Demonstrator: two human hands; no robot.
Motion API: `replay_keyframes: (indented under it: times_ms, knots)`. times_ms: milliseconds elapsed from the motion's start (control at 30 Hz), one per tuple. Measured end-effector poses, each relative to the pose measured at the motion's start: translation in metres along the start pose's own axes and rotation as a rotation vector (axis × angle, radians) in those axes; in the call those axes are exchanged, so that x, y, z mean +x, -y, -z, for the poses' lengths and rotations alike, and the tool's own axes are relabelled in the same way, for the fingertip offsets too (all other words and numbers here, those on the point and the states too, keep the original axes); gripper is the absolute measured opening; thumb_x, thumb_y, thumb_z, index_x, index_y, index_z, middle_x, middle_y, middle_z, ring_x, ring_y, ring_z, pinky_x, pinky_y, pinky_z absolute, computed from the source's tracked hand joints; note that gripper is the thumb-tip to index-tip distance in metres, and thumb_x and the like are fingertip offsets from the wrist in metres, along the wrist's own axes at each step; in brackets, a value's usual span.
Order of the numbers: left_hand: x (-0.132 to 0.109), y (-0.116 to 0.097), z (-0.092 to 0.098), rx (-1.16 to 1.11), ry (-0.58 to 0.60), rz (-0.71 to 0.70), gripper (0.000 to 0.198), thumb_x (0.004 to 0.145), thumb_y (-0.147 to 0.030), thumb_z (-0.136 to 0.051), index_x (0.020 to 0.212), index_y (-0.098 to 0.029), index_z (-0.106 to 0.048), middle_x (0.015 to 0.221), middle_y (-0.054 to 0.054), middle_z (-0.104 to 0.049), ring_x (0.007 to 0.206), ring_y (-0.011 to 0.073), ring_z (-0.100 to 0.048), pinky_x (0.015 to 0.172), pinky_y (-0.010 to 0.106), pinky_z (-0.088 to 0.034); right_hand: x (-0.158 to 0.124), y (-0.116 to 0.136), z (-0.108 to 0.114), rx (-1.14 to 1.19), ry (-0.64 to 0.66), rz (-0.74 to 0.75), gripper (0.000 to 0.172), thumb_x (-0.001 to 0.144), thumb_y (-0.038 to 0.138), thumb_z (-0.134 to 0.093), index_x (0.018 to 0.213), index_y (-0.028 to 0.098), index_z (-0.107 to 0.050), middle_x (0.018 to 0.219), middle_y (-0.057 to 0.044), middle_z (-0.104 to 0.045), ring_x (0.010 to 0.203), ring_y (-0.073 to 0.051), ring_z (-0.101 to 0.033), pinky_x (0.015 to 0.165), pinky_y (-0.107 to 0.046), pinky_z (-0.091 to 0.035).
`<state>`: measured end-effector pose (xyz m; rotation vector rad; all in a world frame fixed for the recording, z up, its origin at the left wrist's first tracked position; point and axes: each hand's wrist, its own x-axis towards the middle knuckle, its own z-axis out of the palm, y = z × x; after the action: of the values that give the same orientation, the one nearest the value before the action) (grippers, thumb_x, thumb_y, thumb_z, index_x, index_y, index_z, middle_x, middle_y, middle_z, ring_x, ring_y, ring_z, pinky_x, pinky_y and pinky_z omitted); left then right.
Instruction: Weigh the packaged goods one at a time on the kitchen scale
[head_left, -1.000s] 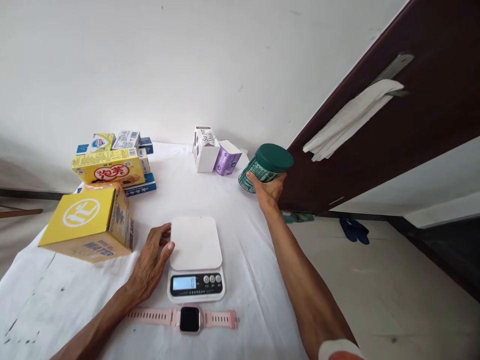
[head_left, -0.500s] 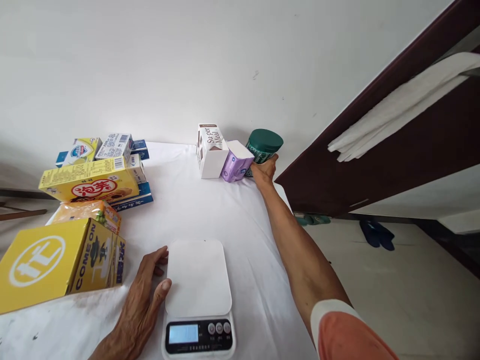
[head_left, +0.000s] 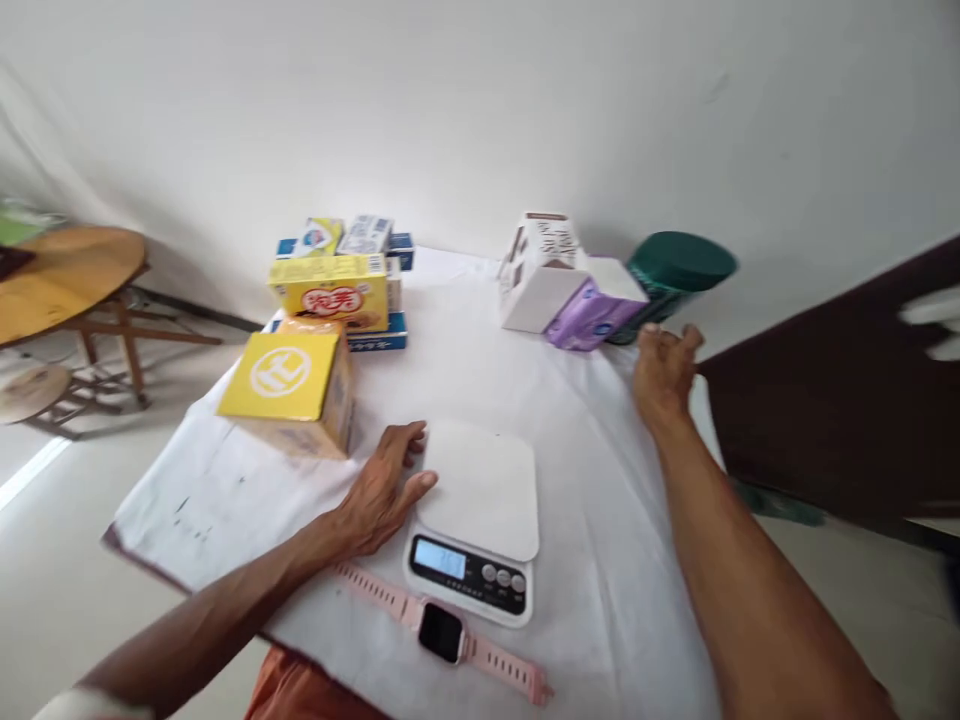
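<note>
Along its left edge, a white digital kitchen scale (head_left: pixel 480 485) is touched by my left hand (head_left: pixel 382 490), whose thumb and fingers are apart. The weighing plate carries nothing and the display is lit. At the back right, my right hand (head_left: pixel 666 375) is just in front of a green-lidded canister (head_left: pixel 679 265), fingers spread and holding nothing. The canister leans beside a purple soft pack (head_left: pixel 596 312). To the left of that pack stands a white carton (head_left: pixel 541 280) with brown print. A pink-strapped smartwatch (head_left: pixel 441 632) lies in front of the scale.
On the left of the white-clothed table (head_left: pixel 457 370) stand a yellow cube box (head_left: pixel 281 375), a yellow snack box (head_left: pixel 328 290) and several small boxes behind. A round wooden table (head_left: pixel 82 275) and a stool (head_left: pixel 34 392) are off to the left.
My right hand has let go of the green canister and drawn slightly back toward me. The view has turned left, bringing the smartwatch and wooden table into sight. My left hand stays by the scale.
</note>
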<state>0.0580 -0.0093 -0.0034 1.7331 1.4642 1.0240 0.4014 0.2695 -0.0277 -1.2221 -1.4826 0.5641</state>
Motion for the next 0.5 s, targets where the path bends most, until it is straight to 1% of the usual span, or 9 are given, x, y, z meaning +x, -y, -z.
replay_keyframes:
  times_ms: [33,100,167,233,300,367,433,467,500]
  knots:
    - [-0.001,0.000,0.000,0.015,0.004,-0.029,0.056,0.107,-0.050,-0.047,0.153,-0.019,-0.043,0.132,0.018,-0.062,0.114,0.0283,-0.067,0.099,0.050,-0.060,-0.012,-0.002,0.004,-0.129,-0.024,-0.066,0.061,0.092,0.074,-0.060,0.132,0.027,-0.061,0.145,-0.024,-0.059,0.147,-0.039,-0.047,0.121,-0.056,-0.028]
    - [-0.005,-0.002,0.001,0.070,0.011,-0.111,0.058,0.107,-0.049,-0.050,0.156,-0.020,-0.040,0.136,0.018,-0.060,0.118,0.0286,-0.066,0.099,0.050,-0.061,-0.031,-0.005,0.016,-0.371,0.110,-0.119,0.052,0.087,0.069,-0.069,0.117,0.026,-0.070,0.145,-0.025,-0.061,0.149,-0.042,-0.046,0.124,-0.057,-0.025]
    - [-0.012,-0.010,0.004,0.167,0.003,-0.236,0.062,0.106,-0.047,-0.054,0.159,-0.022,-0.034,0.140,0.018,-0.058,0.125,0.0296,-0.064,0.100,0.049,-0.061,-0.046,-0.004,0.030,-0.593,0.209,-0.153,0.050,0.089,0.065,-0.065,0.112,0.022,-0.072,0.145,-0.028,-0.061,0.150,-0.047,-0.045,0.124,-0.063,-0.026]
    - [-0.020,-0.025,0.011,0.297,-0.073,-0.379,0.068,0.105,-0.043,-0.059,0.162,-0.023,-0.030,0.141,0.017,-0.058,0.130,0.0294,-0.061,0.104,0.047,-0.059,-0.060,0.003,0.042,-0.734,0.231,-0.112,0.054,0.092,0.064,-0.057,0.114,0.016,-0.072,0.141,-0.031,-0.063,0.145,-0.050,-0.048,0.120,-0.068,-0.032]
    - [-0.028,-0.040,0.024,0.441,-0.280,-0.485,0.074,0.101,-0.038,-0.066,0.164,-0.024,-0.029,0.142,0.016,-0.058,0.135,0.0288,-0.058,0.111,0.047,-0.055,-0.077,0.018,0.045,-0.766,0.198,0.007,0.063,0.094,0.067,-0.049,0.117,0.013,-0.071,0.133,-0.032,-0.066,0.137,-0.051,-0.053,0.115,-0.069,-0.037]
    - [-0.031,-0.050,0.042,0.573,-0.586,-0.487,0.086,0.094,-0.038,-0.077,0.164,-0.026,-0.030,0.149,0.016,-0.053,0.143,0.0319,-0.050,0.121,0.052,-0.044,-0.100,0.039,0.038,-0.706,0.169,0.128,0.068,0.096,0.072,-0.042,0.117,0.013,-0.070,0.127,-0.030,-0.069,0.129,-0.048,-0.058,0.112,-0.067,-0.041]
    - [-0.028,-0.052,0.060,0.649,-0.850,-0.348,0.106,0.082,-0.045,-0.088,0.166,-0.026,-0.025,0.161,0.019,-0.039,0.154,0.0388,-0.036,0.129,0.061,-0.029,-0.126,0.060,0.023,-0.609,0.179,0.184,0.064,0.097,0.072,-0.043,0.115,0.017,-0.070,0.122,-0.024,-0.071,0.121,-0.042,-0.061,0.109,-0.063,-0.045]
    - [-0.025,-0.050,0.068,0.654,-0.931,-0.242,0.117,0.075,-0.048,-0.092,0.166,-0.024,-0.022,0.166,0.021,-0.032,0.157,0.0420,-0.029,0.131,0.065,-0.022,-0.139,0.069,0.014,-0.561,0.178,0.219,0.061,0.097,0.071,-0.044,0.115,0.019,-0.070,0.119,-0.021,-0.071,0.118,-0.039,-0.063,0.108,-0.061,-0.046]
    - [-0.021,-0.047,0.074,0.634,-0.971,-0.137,0.126,0.069,-0.050,-0.095,0.166,-0.022,-0.019,0.168,0.024,-0.027,0.159,0.0438,-0.024,0.131,0.067,-0.018,-0.151,0.076,0.005,-0.519,0.175,0.245,0.058,0.098,0.069,-0.045,0.115,0.019,-0.070,0.117,-0.020,-0.072,0.116,-0.037,-0.063,0.107,-0.059,-0.047]
